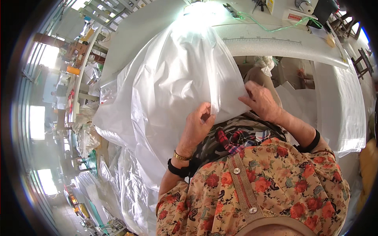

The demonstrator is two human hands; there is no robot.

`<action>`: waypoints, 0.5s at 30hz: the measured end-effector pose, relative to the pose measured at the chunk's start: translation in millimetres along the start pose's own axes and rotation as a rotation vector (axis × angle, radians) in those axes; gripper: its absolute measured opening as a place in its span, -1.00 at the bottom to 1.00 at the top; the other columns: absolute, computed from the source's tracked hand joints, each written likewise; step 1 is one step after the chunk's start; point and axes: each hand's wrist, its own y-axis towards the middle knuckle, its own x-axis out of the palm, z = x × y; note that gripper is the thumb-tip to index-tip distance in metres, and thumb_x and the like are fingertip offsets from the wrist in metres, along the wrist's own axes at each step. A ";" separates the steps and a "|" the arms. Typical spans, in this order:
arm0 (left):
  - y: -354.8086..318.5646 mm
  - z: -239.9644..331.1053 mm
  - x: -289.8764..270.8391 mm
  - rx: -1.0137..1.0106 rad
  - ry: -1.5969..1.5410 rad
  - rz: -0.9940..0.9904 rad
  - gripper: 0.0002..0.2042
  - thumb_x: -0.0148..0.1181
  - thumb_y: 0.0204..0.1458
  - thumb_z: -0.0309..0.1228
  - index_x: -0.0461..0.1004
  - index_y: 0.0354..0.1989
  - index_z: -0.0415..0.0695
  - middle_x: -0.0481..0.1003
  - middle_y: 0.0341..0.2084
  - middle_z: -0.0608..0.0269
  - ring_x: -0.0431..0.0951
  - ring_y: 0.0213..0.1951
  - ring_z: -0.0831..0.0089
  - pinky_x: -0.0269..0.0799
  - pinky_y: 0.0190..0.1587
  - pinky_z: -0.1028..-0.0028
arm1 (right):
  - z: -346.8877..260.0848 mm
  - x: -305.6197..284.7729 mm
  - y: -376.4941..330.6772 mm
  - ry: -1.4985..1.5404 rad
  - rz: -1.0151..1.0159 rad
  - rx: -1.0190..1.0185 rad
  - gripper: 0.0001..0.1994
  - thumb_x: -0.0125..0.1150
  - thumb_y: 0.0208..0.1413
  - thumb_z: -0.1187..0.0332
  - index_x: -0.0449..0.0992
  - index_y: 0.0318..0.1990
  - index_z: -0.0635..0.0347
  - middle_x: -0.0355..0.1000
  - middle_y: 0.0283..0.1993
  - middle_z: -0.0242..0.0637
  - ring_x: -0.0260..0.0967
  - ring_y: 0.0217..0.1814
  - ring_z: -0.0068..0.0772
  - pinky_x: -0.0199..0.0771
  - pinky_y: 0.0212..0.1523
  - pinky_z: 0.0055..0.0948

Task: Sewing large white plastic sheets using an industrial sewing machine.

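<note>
Upper right: green cord on the surface. Centre: glossy, creased white sheeting; our left fingers pinch it; whether our right fingers do, we cannot tell.

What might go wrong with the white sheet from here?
The left hand pinches a narrow fold of the white sheet, so that fold might slip or crease. The sheet's loose left side hangs near crumpled shiny plastic, where it could perhaps snag or drag.

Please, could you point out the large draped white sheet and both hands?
White sheet (167, 78), head view: middle of its surface.
Left hand (197, 124), head view: its middle.
Right hand (262, 101), head view: its back.
</note>
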 end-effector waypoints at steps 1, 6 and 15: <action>-1.0 0.4 0.1 -0.005 -0.003 0.011 -0.86 0.18 0.08 -0.54 0.42 -0.19 -0.24 0.42 -0.49 0.39 0.36 -0.42 0.65 0.34 -0.31 0.58 | -4.1 2.9 0.3 -0.118 0.237 -0.205 -0.81 0.21 0.07 0.37 0.37 -0.41 0.31 0.36 -0.50 -0.17 0.29 -0.54 -0.15 0.31 -0.42 -0.19; -0.1 1.9 -0.1 -0.004 -0.017 0.071 -0.85 0.14 0.12 -0.48 0.43 -0.17 -0.26 0.45 -0.47 0.38 0.40 -0.40 0.65 0.36 -0.31 0.57 | -26.6 15.0 7.3 0.008 0.061 -0.270 -0.81 0.18 0.04 0.46 0.49 -0.17 0.26 0.50 -0.30 -0.12 0.46 -0.34 -0.06 0.45 -0.27 -0.26; 33.0 -4.1 10.4 -0.149 -0.314 0.167 -0.76 0.19 0.14 -0.33 0.45 -0.29 -0.31 0.40 -0.60 0.43 0.31 -0.55 0.72 0.22 -0.54 0.60 | -44.7 54.8 -3.2 0.255 -0.465 -0.089 -0.64 0.14 0.11 0.34 0.34 0.06 0.19 0.48 -0.33 0.04 0.44 -0.27 0.16 0.41 -0.21 -0.07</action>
